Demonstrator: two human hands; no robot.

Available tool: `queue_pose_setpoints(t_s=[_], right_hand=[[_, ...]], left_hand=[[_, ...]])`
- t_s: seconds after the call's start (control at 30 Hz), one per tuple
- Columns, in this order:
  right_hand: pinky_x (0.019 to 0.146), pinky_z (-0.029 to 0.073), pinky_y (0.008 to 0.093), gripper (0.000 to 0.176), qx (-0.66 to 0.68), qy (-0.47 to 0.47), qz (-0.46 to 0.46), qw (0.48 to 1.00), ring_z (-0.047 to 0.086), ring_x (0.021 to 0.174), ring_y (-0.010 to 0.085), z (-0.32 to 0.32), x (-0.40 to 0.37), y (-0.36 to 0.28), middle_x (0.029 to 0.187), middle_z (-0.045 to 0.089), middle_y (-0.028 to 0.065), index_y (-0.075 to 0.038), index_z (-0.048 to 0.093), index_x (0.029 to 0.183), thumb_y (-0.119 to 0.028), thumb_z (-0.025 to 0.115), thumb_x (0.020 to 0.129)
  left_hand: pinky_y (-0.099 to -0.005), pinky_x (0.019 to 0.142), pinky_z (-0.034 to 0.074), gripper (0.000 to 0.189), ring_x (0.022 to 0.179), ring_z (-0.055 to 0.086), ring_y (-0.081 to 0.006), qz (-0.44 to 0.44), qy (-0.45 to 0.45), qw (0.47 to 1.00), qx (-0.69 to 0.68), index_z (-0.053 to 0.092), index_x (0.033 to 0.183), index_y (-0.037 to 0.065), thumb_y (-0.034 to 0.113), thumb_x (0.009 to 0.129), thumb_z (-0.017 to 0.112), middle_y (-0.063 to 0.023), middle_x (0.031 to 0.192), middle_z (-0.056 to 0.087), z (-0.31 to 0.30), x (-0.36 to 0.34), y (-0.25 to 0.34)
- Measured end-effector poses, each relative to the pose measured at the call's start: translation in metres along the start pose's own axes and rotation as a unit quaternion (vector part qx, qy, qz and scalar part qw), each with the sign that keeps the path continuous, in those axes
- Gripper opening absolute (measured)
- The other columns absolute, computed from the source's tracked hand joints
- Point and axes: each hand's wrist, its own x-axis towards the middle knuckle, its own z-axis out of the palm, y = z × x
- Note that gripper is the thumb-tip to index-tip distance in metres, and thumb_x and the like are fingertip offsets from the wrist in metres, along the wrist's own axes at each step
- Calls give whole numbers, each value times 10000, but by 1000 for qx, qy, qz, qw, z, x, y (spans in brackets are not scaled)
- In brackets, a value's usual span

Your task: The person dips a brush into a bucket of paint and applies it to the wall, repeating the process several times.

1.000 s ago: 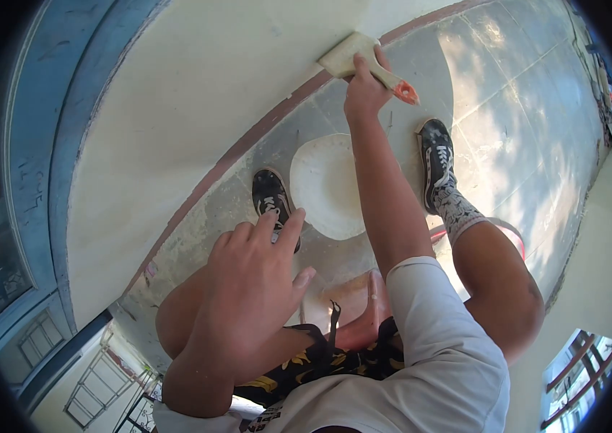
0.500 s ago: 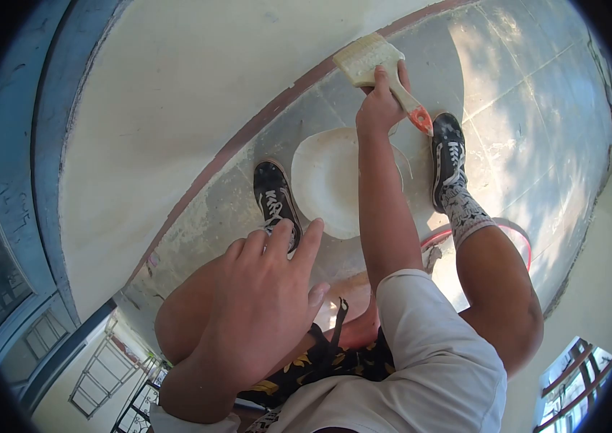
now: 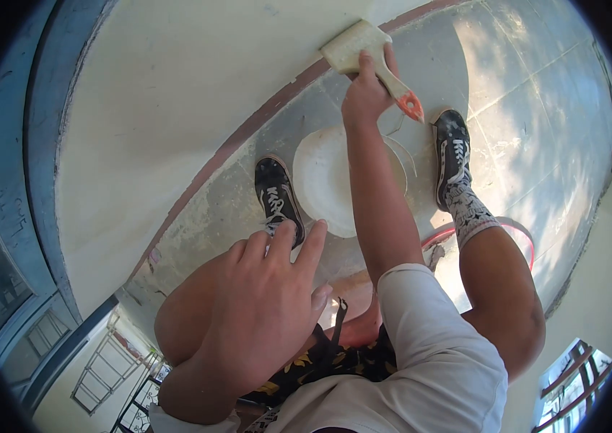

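Note:
A wide paintbrush (image 3: 371, 54) with a pale body and a red handle end is gripped in my right hand (image 3: 369, 95). Its bristle edge meets the lower part of the cream wall (image 3: 169, 94), just above the brown-red baseboard strip (image 3: 248, 133). Over my bent knee, my left hand (image 3: 263, 289) holds nothing, its fingers stretched out and apart. Between my feet stands a white bucket (image 3: 320, 180) with a wire handle; my right forearm hides part of it, and I cannot make out its contents.
My black shoes (image 3: 275, 191) stand on either side of the bucket. A red-rimmed round container (image 3: 532, 249) is partly hidden behind my leg. On the left is a blue door frame (image 3: 46, 144). Grey floor tiles (image 3: 515, 94) lie partly in sunlight.
My right hand and the paintbrush have moved a little left and up, bringing the bristles against the wall. My left hand has hardly moved.

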Motion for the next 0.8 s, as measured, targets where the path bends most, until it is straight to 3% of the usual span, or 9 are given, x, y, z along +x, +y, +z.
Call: queue_pose_setpoints(t_s=[0.03, 0.17, 0.33, 0.4, 0.53, 0.57, 0.7, 0.8], right_hand=[[741, 532, 294, 503, -4, -20, -45, 999, 584, 971, 197, 14, 0, -4, 1177, 538, 186, 88, 403, 1296, -74, 597, 862], [735, 537, 301, 484, 50, -11, -16, 999, 594, 972, 206, 32, -16, -62, 1185, 532, 221, 97, 398, 1294, -60, 579, 874], [719, 570, 354, 486, 49, 7, -15, 999, 620, 905, 227, 10, -13, -29, 1124, 559, 172, 73, 412, 1294, -25, 588, 852], [720, 570, 358, 514, -60, -21, -69, 996, 626, 912, 247, 27, -15, -13, 1125, 563, 177, 71, 385, 1312, -20, 589, 849], [712, 573, 360, 532, 118, 2, 8, 993, 613, 956, 250, 28, -12, -70, 1103, 574, 180, 42, 384, 1325, -11, 595, 840], [720, 554, 312, 513, 88, 19, -14, 996, 607, 950, 214, 20, -12, -77, 1132, 564, 192, 70, 389, 1322, -31, 584, 858], [717, 548, 299, 495, -12, 57, -27, 998, 620, 907, 206, -12, -2, -46, 1106, 578, 191, 83, 398, 1314, -26, 565, 861], [695, 534, 276, 465, -69, 35, -16, 997, 614, 907, 192, -22, -5, -17, 1110, 578, 191, 99, 433, 1281, -37, 564, 856]], left_hand=[[-404, 906, 415, 602, 1037, 542, -296, -1, -4, 1000, 3, 486, 1268, 73, 251, 739, 714, -146, 1154, 541, 0, 0, 0], [-404, 905, 415, 602, 1036, 542, -295, -2, 1, 1000, 3, 483, 1270, 75, 257, 742, 711, -141, 1157, 535, 1, 0, -3], [-405, 907, 415, 601, 1038, 540, -295, -14, -3, 1000, -1, 483, 1269, 75, 260, 744, 709, -143, 1153, 533, -1, -1, -6], [-405, 906, 415, 602, 1039, 540, -295, -10, -1, 1000, 0, 482, 1269, 74, 260, 743, 709, -144, 1153, 533, 0, 1, -5], [-403, 905, 417, 609, 1032, 541, -294, -17, -7, 1000, 3, 482, 1270, 70, 258, 739, 712, -144, 1148, 537, 4, 2, -5], [-403, 904, 418, 610, 1029, 542, -294, -21, -5, 1000, 3, 484, 1270, 69, 257, 737, 713, -144, 1146, 538, 4, 2, -6], [-405, 903, 419, 609, 1020, 545, -294, -22, 10, 1000, 6, 487, 1269, 67, 251, 734, 716, -147, 1138, 545, 2, 4, -7], [-409, 896, 422, 607, 1013, 549, -296, -23, 5, 1000, 7, 492, 1265, 66, 245, 731, 719, -149, 1132, 550, 3, 4, -6]])
